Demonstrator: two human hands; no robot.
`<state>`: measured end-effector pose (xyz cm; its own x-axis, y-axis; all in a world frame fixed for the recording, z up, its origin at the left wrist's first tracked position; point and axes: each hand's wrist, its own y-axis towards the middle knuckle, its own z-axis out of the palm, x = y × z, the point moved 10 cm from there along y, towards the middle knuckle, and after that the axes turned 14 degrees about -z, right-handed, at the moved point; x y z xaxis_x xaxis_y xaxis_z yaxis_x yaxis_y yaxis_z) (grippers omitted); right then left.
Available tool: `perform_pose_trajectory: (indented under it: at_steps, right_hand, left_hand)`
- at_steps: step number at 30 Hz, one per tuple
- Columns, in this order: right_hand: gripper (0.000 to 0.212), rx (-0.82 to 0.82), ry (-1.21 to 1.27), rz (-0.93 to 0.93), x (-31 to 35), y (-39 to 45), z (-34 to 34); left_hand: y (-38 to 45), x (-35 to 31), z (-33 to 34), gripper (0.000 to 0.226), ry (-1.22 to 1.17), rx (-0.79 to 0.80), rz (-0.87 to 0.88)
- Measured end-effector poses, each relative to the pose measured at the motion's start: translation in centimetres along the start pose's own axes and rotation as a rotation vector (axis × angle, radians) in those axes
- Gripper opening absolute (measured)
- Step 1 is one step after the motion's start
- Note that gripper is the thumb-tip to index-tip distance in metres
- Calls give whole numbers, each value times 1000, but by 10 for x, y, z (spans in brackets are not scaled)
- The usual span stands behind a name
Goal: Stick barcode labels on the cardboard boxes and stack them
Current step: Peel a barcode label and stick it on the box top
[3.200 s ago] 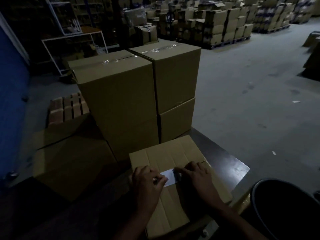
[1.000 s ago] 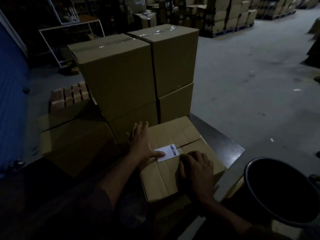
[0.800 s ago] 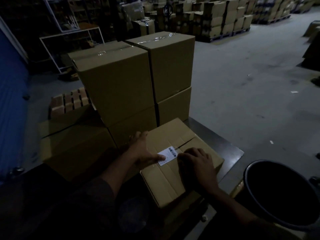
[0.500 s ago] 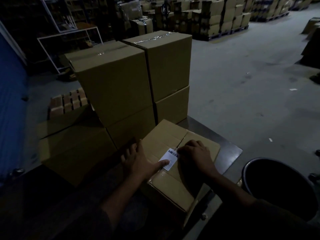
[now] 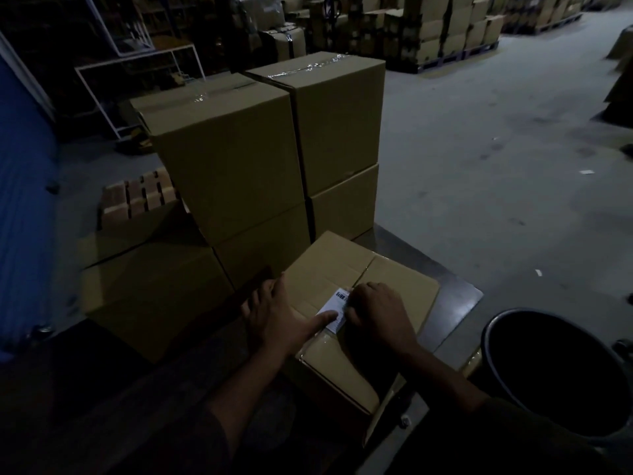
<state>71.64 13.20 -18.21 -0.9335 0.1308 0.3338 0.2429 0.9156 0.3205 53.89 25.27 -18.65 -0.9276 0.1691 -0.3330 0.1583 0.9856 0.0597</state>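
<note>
A brown cardboard box point(image 5: 339, 265) lies on the dark table point(image 5: 455, 296) in front of me, turned at an angle. A white barcode label point(image 5: 335, 305) sits on its top near the flap seam. My left hand point(image 5: 277, 317) rests on the box's left edge, fingers spread, thumb pressing the label's lower end. My right hand point(image 5: 376, 310) lies curled on the label's right side and hides part of it. Behind stand two stacks of taped boxes, the left stack point(image 5: 226, 156) and the right stack point(image 5: 339, 121).
A lower box point(image 5: 150, 296) sits left of the stacks, with a wooden pallet point(image 5: 137, 197) behind it. A black bucket point(image 5: 561, 371) stands at the right. A blue wall point(image 5: 24, 207) runs along the left. Grey floor point(image 5: 496, 173) and palletised boxes point(image 5: 442, 32) lie beyond.
The box has turned anticlockwise on the table under my hands. My right hand has slid up along the label, and my left hand has moved to the box's left edge.
</note>
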Motion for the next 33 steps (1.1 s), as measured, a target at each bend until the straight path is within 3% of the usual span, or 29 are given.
perform_pose_trajectory:
  at_steps: [5,10,14,18,23,27,33]
  right_hand:
    - [23,-30,32,-26,3,0,-3]
    - [14,-31,98,-10,1,2,-7]
    - [23,-34,74,-27,3,4,-6]
    - [14,-11,126,6,-3,7,-5]
    - [20,-21,103,-9,-3,8,-6]
    - [8,-22,182,-5,-7,6,-8]
    - [9,-17,121,14,-8,4,-7]
  left_hand:
    - [-2,0,-1,148,13,-5,4]
    - [-3,-1,-3,150,4,13,12]
    - [-2,-1,-3,150,6,12,8]
    - [-3,-1,-4,152,-1,27,7]
    - [-1,2,-3,147,-2,6,3]
    - [-1,2,-3,150,-6,10,9]
    - [-1,2,-2,151,-6,0,6]
